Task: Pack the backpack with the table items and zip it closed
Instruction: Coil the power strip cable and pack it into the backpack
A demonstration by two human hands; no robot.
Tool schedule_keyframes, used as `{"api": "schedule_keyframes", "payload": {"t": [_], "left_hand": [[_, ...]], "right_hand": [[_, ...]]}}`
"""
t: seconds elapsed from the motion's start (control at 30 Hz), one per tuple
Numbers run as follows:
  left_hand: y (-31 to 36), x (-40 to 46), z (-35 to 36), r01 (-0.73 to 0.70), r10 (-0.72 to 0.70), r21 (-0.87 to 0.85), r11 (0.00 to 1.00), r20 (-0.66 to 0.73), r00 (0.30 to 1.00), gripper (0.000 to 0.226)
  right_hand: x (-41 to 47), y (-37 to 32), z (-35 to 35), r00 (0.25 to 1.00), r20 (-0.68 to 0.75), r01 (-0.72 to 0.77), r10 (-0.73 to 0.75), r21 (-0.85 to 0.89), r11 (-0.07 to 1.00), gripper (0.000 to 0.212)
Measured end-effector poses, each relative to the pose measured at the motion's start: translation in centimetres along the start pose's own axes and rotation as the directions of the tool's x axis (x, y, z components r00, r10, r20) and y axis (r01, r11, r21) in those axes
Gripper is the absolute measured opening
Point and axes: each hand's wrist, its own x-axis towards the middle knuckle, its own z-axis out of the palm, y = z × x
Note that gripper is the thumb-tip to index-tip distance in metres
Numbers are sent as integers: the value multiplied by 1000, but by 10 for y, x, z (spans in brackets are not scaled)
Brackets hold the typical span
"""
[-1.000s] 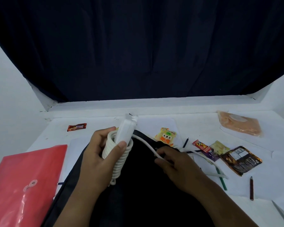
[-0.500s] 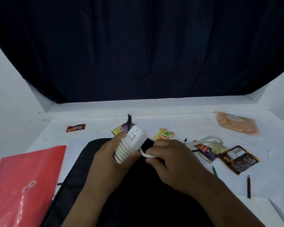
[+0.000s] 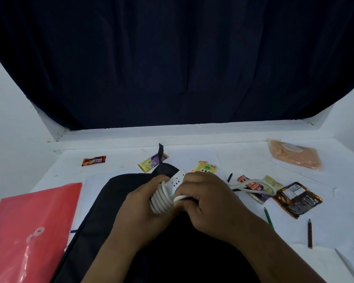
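Head view: hands (image 3: pixel 172 203) round smooth white coiled power strip (image 3: pixel 166 196).

White table (image 3: pixel 243 160) in front of me: my black backpack (image 3: pixel 110 211) lies flat, red folder (image 3: pixel 29 231) at left, snack packets (image 3: pixel 296 199), pencils (image 3: pixel 310 233) and an orange pouch (image 3: pixel 296 155) at right

— Which colours are seen?
— A white power strip (image 3: pixel 175 183) and cord (image 3: pixel 251 185), a black backpack (image 3: pixel 114 203), a red folder (image 3: pixel 29 225).
— And elsewhere?
— A green pencil (image 3: pixel 269 218), a brown pencil (image 3: pixel 309 233), an orange pouch (image 3: pixel 296 156).
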Motion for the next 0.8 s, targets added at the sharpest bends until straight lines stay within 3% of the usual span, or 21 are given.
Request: {"api": "schedule_keyframes", "payload": {"t": [0.07,0.17,0.33,0.4,0.63,0.8], "left_hand": [[0,-1,0,25,-25,18,1000,3,1000,49],[-2,-3,-2,53,-57,59,997,68,996,52],[-1,-3,-14,138,-134,-65,988,62,989,36],[0,-3,-18,151,-144,-98,984,69,987,32],[13,-4,-17,135,-94,-242,961,176,980,38],[18,-5,-19,63,-20,-325,944,135,991,41]], "right_hand": [[-1,1,-3,998,-45,-33,35,51,998,5],[-4,5,-13,988,-58,-140,146,96,985,27],[-17,27,-41,931,125,-365,344,247,898,17],[-19,35,-50,921,143,-389,362,321,864,10],[-10,36,-44,911,-144,-316,387,360,878,11],[-6,39,-27,861,-169,-373,479,428,823,10]]}}
